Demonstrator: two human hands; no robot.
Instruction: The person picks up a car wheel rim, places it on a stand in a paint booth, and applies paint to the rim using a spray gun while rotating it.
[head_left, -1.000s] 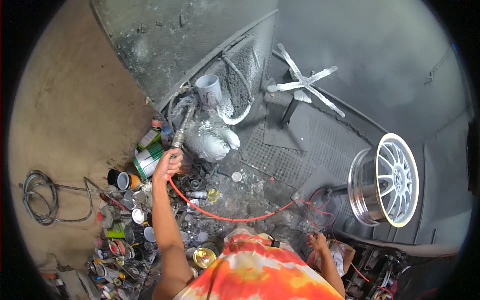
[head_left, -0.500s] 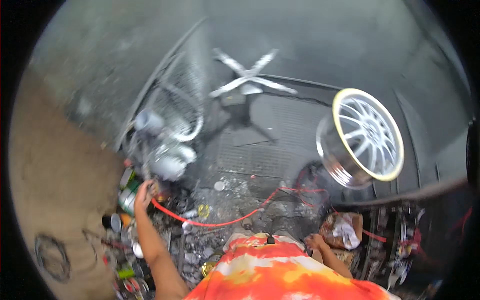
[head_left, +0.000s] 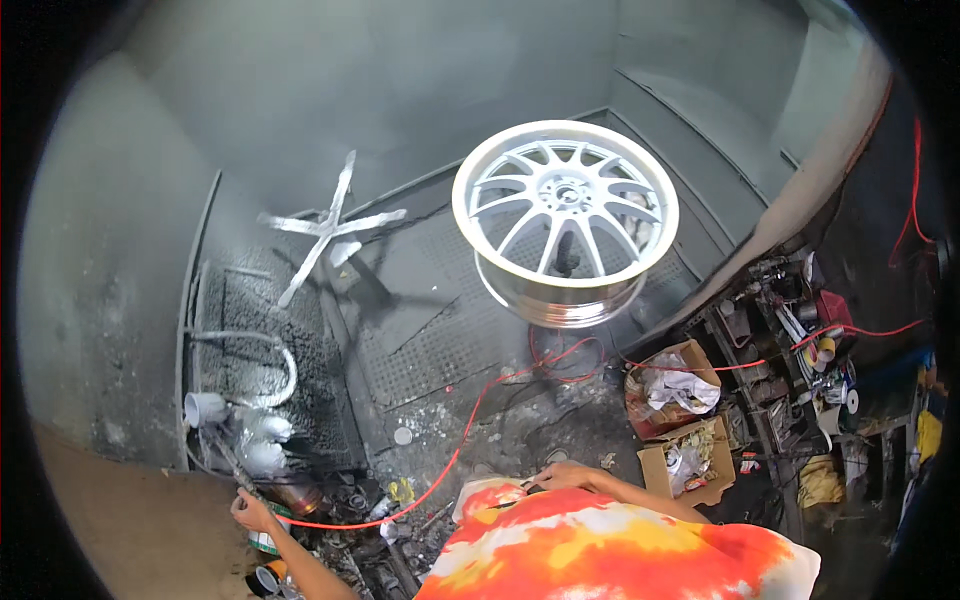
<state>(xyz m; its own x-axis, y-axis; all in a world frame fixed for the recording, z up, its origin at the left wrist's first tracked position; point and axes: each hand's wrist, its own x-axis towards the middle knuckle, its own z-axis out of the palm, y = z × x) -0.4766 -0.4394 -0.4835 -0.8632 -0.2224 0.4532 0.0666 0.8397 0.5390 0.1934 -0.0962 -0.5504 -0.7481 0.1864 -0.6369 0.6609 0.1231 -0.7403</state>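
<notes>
My left hand (head_left: pixel 252 510), low at the left, is closed round the handle of a spray gun (head_left: pixel 236 466) with a pale grey cup (head_left: pixel 205 408) at its far end. A red air hose (head_left: pixel 440 486) runs from this hand across the floor. At the front of my waist, my right hand (head_left: pixel 557 474) has its fingers bent against the hem of my orange and white shirt (head_left: pixel 600 535); what they hold, if anything, is hidden. Ahead, a silver multi-spoke wheel rim (head_left: pixel 565 192) with a polished barrel stands face up, apart from both hands.
A silver-coated cross-shaped stand (head_left: pixel 328 230) is left of the rim. Beside the spray gun are a coated mesh panel (head_left: pixel 300 340) and a curved pipe (head_left: pixel 285 372). Two cardboard boxes (head_left: pixel 650 470) and a cluttered rack (head_left: pixel 770 400) lie at the right. Grey booth walls (head_left: pixel 400 80) enclose the far side.
My view has turned to the right. The spray gun and my left hand now appear lower and farther left. My right hand has moved inward to the front of my waist.
</notes>
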